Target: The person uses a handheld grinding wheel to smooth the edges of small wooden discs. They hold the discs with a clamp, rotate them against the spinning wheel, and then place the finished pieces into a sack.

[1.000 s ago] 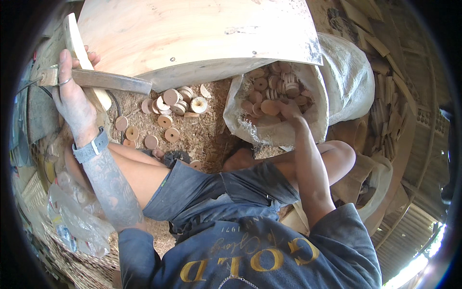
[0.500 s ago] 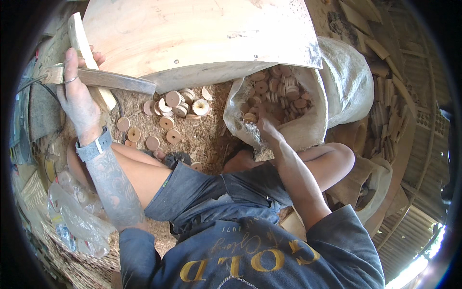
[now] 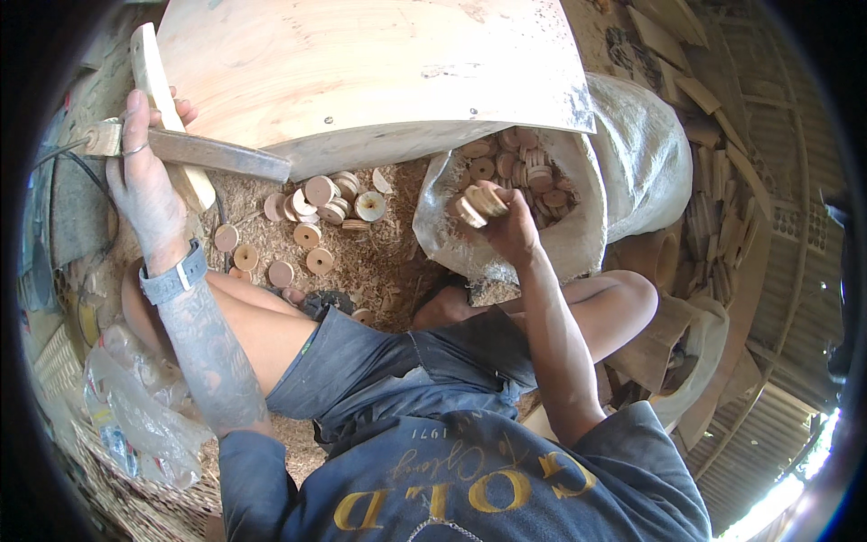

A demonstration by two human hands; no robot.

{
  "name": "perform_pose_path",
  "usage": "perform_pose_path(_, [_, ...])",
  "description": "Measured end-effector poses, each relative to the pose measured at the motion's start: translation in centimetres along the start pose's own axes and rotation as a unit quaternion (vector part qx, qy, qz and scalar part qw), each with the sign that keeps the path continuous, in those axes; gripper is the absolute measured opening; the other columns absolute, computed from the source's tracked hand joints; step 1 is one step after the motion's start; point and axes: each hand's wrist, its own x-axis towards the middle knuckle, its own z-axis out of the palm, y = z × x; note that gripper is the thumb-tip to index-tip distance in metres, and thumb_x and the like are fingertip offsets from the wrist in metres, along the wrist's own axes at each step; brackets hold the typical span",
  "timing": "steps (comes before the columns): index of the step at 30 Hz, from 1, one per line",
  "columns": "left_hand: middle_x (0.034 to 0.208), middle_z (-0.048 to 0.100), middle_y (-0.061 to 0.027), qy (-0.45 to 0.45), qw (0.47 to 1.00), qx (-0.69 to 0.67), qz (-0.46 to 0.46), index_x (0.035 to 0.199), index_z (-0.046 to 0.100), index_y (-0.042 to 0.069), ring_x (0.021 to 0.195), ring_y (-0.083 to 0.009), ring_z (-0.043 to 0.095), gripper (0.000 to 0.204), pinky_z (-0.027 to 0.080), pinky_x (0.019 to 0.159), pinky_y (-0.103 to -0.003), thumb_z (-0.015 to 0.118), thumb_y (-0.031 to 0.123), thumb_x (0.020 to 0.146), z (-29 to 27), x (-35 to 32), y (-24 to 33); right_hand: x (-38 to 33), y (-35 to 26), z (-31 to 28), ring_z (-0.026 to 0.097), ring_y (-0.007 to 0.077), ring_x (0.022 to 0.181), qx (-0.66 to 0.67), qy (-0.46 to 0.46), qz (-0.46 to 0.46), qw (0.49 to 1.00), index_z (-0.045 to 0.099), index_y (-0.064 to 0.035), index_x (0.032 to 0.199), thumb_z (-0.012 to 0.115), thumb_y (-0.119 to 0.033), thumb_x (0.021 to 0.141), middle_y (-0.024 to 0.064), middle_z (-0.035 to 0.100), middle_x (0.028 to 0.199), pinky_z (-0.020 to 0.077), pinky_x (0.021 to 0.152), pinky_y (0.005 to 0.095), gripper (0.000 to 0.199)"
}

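My right hand (image 3: 512, 226) grips a few round wooden discs (image 3: 481, 206) stacked side by side, held up over the near rim of an open white sack (image 3: 578, 237). Inside the sack lie many more wooden discs (image 3: 542, 176), partly hidden by my hand. At the upper left, my left hand (image 3: 149, 181) is closed around a pale wooden bar (image 3: 155, 68), thumb on the near side and fingertips showing behind it. A darker wooden bar (image 3: 226, 155) crosses the pale one at the hand. How the two bars are joined is hidden.
A large pale wooden board (image 3: 361, 63) spans the top. Loose wooden discs (image 3: 320, 191) lie in a heap on sawdust (image 3: 388, 235) between my legs and the board. Wood offcuts (image 3: 718, 208) are piled at the right. A clear plastic bag (image 3: 149, 406) lies at lower left.
My right hand has come up out of the sack's mouth, now with wooden discs in its fingers. The left hand stays on the pale bar.
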Motion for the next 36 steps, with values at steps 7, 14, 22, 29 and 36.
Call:
perform_pose_path(7, [0.091,0.067,-0.0163,-0.018,1.0,0.008,0.012,0.083,0.056,0.003,0.078,-0.0214,0.065,0.033,0.05,0.076,-0.033,0.065,0.033,0.089,0.0,-0.1,0.0,1.6,4.7,7.6,0.058,0.0256,0.107,0.002,-0.098,0.085,0.992,0.054,0.0004,0.12,0.039,-0.032,0.099,0.0124,0.061,0.114,0.045,0.096,0.0389,0.041])
perform_pose_path(14, [0.084,0.068,-0.0152,-0.007,1.0,0.025,0.003,0.087,0.058,0.001,0.079,-0.0202,0.065,0.037,0.049,0.075,-0.031,0.065,0.038,0.089,0.0,-0.2,0.3,2.0,6.9,8.8,0.062,0.0327,0.106,-0.474,0.062,-0.114,0.871,0.06,0.0006,0.121,0.057,-0.041,0.094,0.0227,0.065,0.113,0.0489,0.093,0.0414,0.049])
perform_pose_path(22, [0.085,0.068,-0.0148,-0.002,0.999,0.037,0.0,0.089,0.06,0.001,0.08,-0.0193,0.065,0.038,0.048,0.076,-0.029,0.065,0.038,0.089,0.0,-0.2,0.3,5.3,4.5,-3.8,0.06,0.0361,0.111,-0.644,0.287,-0.027,0.709,0.054,0.0049,0.123,0.064,-0.043,0.082,0.0255,0.061,0.118,0.047,0.094,0.0415,0.064])
perform_pose_path(29, [0.087,0.068,-0.0145,0.001,1.0,0.024,0.019,0.084,0.062,0.002,0.082,-0.0191,0.065,0.037,0.048,0.077,-0.029,0.065,0.038,0.089,0.0,-0.1,0.0,5.9,6.5,-3.2,0.058,0.037,0.114,-0.574,0.29,-0.103,0.759,0.054,0.0004,0.124,0.066,-0.037,0.081,0.0248,0.061,0.117,0.0446,0.096,0.0392,0.058])
perform_pose_path(36, [0.088,0.068,-0.0136,0.013,0.999,0.025,0.015,0.095,0.065,-0.001,0.08,-0.0184,0.064,0.04,0.048,0.076,-0.029,0.063,0.039,0.091,0.1,0.0,-0.2,5.8,8.6,-1.7,0.061,0.0285,0.1,-0.307,-0.014,-0.181,0.934,0.046,-0.0017,0.129,0.056,-0.015,0.086,0.0172,0.064,0.112,0.0476,0.09,0.0384,0.046])
